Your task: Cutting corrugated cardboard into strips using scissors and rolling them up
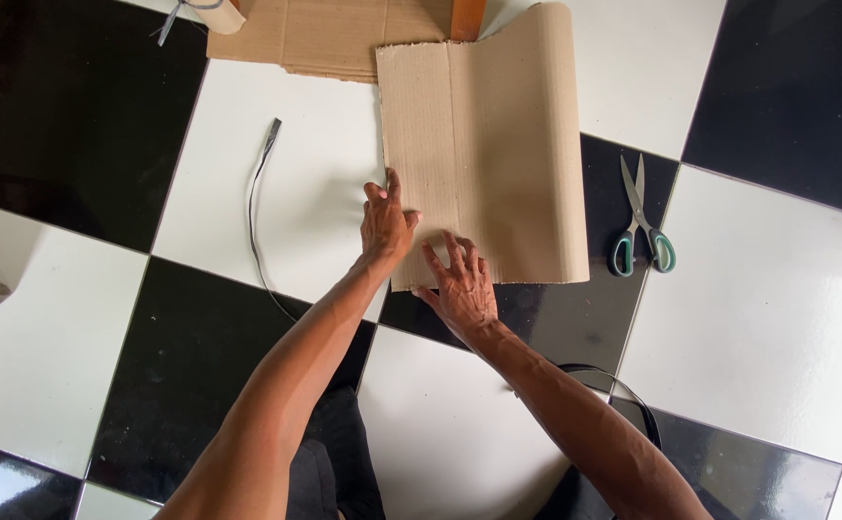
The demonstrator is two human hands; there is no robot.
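A brown corrugated cardboard sheet point(498, 144) lies flat on the black and white tiled floor point(748, 318), its far right corner curling up. My left hand point(386, 223) rests on the sheet's left edge near the front, fingers together and pressing down. My right hand point(461, 285) presses with spread fingers on the sheet's front left corner. Neither hand grips anything.
Scissors point(638, 223) with green handles lie shut on the floor just right of the sheet. A thin black strap point(255, 207) curves along the floor at left; another black strap point(623, 385) loops by my right forearm. More cardboard point(315, 37) lies at the back.
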